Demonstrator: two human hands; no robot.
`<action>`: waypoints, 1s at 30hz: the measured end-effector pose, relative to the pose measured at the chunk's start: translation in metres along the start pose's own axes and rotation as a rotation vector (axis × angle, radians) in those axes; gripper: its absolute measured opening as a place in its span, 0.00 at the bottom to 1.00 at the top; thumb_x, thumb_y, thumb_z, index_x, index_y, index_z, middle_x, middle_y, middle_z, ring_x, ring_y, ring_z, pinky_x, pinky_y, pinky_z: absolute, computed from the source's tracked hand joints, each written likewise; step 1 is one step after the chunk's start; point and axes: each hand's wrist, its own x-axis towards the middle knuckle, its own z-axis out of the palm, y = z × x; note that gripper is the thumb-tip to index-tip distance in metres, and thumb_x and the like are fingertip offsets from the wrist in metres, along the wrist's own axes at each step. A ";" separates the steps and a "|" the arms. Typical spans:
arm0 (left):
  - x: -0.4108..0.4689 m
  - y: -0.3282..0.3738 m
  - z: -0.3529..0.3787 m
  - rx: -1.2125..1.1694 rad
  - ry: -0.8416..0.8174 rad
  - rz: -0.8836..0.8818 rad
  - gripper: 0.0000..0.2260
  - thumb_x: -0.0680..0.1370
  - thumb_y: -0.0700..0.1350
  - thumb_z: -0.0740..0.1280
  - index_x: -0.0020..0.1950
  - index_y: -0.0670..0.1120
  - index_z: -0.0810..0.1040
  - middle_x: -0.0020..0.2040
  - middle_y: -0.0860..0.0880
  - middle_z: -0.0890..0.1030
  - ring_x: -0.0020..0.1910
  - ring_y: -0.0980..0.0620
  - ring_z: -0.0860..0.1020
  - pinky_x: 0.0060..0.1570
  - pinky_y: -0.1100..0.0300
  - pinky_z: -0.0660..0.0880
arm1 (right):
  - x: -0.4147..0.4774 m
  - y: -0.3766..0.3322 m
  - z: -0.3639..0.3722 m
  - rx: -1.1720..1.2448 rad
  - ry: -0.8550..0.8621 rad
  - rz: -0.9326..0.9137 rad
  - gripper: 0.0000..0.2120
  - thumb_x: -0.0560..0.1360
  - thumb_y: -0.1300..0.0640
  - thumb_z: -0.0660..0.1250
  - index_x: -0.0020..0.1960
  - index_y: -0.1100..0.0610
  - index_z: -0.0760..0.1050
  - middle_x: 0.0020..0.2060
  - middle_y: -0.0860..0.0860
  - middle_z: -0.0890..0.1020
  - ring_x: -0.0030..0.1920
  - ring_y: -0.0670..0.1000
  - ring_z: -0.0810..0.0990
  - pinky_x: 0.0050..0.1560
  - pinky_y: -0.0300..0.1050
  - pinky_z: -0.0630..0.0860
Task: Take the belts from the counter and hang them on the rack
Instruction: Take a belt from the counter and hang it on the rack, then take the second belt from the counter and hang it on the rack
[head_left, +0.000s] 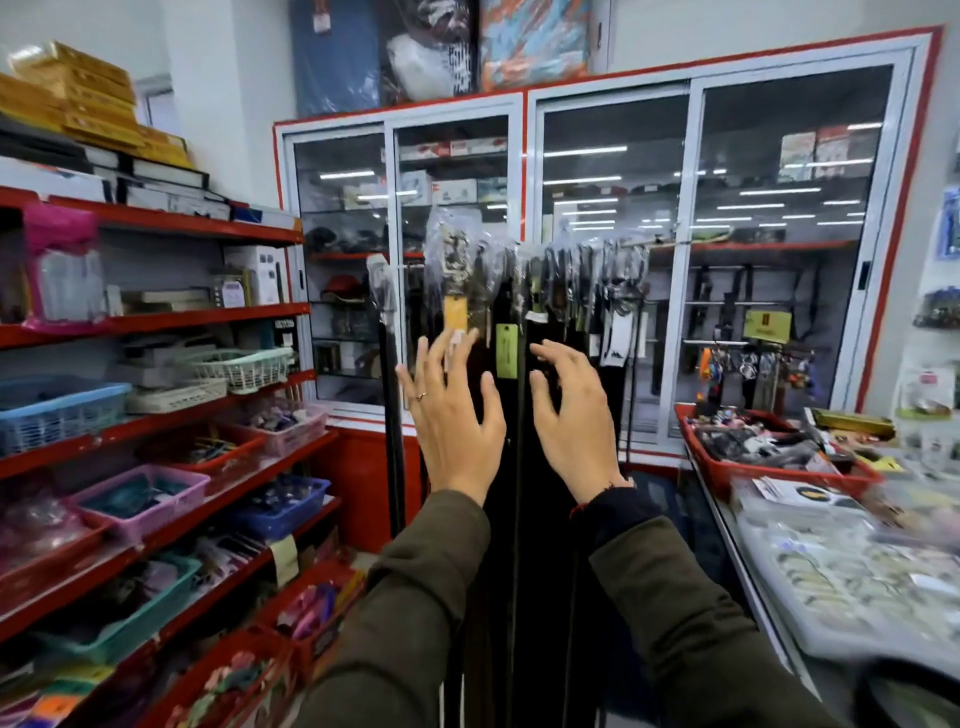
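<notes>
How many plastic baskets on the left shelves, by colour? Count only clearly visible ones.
Light blue basket: 1
White/mint baskets and: 2
Pink or lilac baskets and: 2
Dark blue basket: 1
Teal basket: 1
Total: 7
Red trays on the shelves are left out; some are blurred.

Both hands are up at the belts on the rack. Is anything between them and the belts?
Nothing visible. The left hand and right hand are open and empty, fingers spread right in front of the hanging black belts. Only paper tags, including a green tag, dangle above the fingertips.
</notes>
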 end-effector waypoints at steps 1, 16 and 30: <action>-0.015 0.004 0.003 0.014 -0.028 0.022 0.20 0.83 0.47 0.61 0.75 0.52 0.70 0.79 0.51 0.66 0.82 0.47 0.56 0.81 0.51 0.39 | -0.011 0.008 -0.008 -0.035 0.010 0.008 0.17 0.83 0.53 0.60 0.70 0.52 0.74 0.71 0.48 0.75 0.74 0.49 0.70 0.74 0.48 0.69; -0.213 0.106 0.067 -0.089 -0.510 0.096 0.21 0.84 0.50 0.58 0.78 0.53 0.65 0.83 0.52 0.58 0.84 0.49 0.48 0.82 0.46 0.41 | -0.179 0.113 -0.161 -0.538 -0.065 0.190 0.22 0.82 0.56 0.61 0.76 0.53 0.69 0.81 0.53 0.62 0.83 0.57 0.52 0.82 0.63 0.49; -0.372 0.198 0.114 -0.431 -1.217 0.257 0.24 0.82 0.49 0.60 0.79 0.49 0.65 0.81 0.51 0.63 0.84 0.49 0.51 0.82 0.46 0.41 | -0.318 0.192 -0.329 -0.711 -0.415 0.767 0.29 0.73 0.66 0.62 0.74 0.52 0.70 0.72 0.52 0.75 0.76 0.54 0.69 0.79 0.53 0.51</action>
